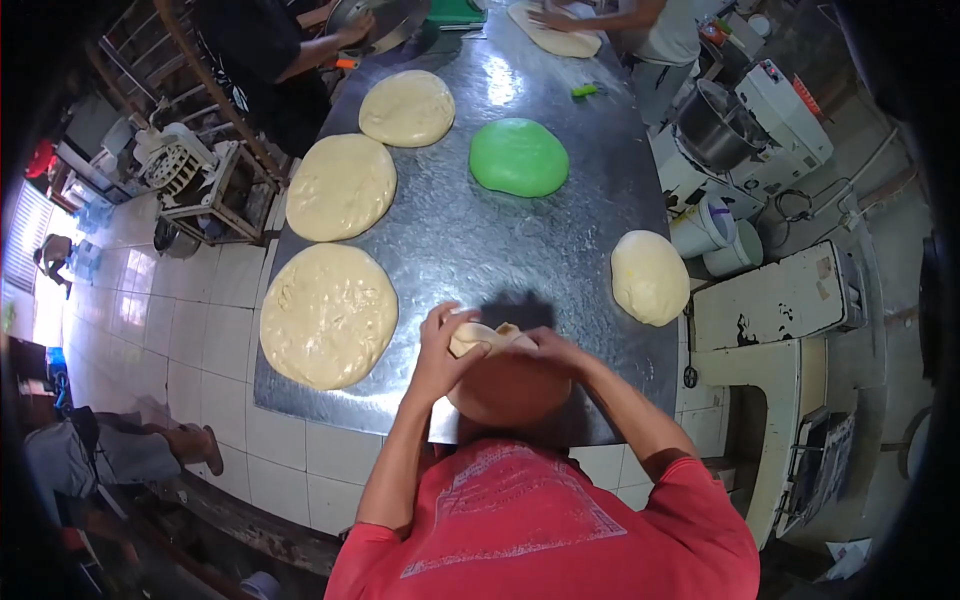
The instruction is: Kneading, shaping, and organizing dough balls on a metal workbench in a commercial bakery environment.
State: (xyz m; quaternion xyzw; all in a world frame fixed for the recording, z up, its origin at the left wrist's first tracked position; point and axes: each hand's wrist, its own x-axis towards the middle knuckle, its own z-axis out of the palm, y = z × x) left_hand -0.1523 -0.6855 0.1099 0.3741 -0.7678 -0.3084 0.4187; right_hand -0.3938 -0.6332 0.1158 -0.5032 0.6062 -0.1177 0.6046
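Observation:
Both hands are at a lump of dough [508,388] by the table's near edge. Its far edge is raised and folded in pale flaps, while the near part lies in shadow. My left hand [446,348] grips the folded edge from the left, thumb on the near side and fingers beyond. At the right end of the fold, my right hand [553,349] holds the dough, its fingers partly hidden. Left of my hands lies a flat round of pale dough [328,317], with a second round [341,188] and a third [407,108] farther back.
On the metal table [440,220] are a green dough mound [519,158], a pale dough ball [650,278] at the right edge and a small green tool [584,90]. Two people work at the far end, one pressing dough [556,38]. A mixer [722,128] and buckets [702,228] stand right.

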